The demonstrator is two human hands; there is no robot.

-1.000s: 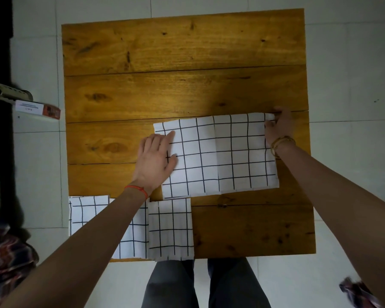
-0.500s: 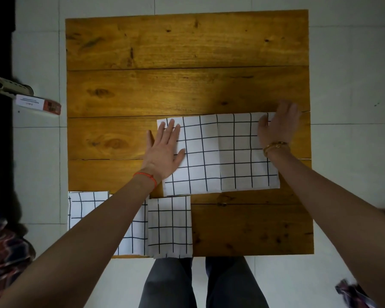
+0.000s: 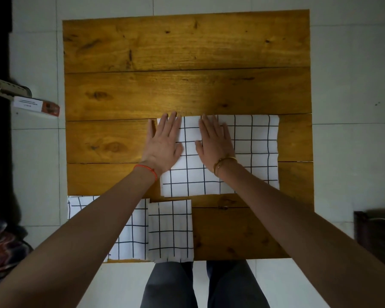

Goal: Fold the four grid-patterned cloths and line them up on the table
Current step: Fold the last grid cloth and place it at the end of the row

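A white cloth with a black grid (image 3: 256, 150) lies flat on the wooden table (image 3: 187, 52), folded into a wide rectangle right of centre. My left hand (image 3: 165, 143) presses flat on its left edge, fingers straight, partly over bare wood. My right hand (image 3: 216, 141) lies flat on the cloth just beside it, fingers spread. Two folded grid cloths sit at the near left edge: a small one (image 3: 170, 230) and, left of it, another (image 3: 131, 236) mostly covered by my left forearm.
The table's far half and near right corner are bare wood. A white and red box (image 3: 36, 105) sits on a ledge off the table's left side. A dark object (image 3: 376, 230) stands on the tiled floor at right. My legs show below the near edge.
My right hand has slid left across the cloth from its right edge to the middle, ending beside my left hand. My left hand has shifted slightly up. The cloth stays flat.
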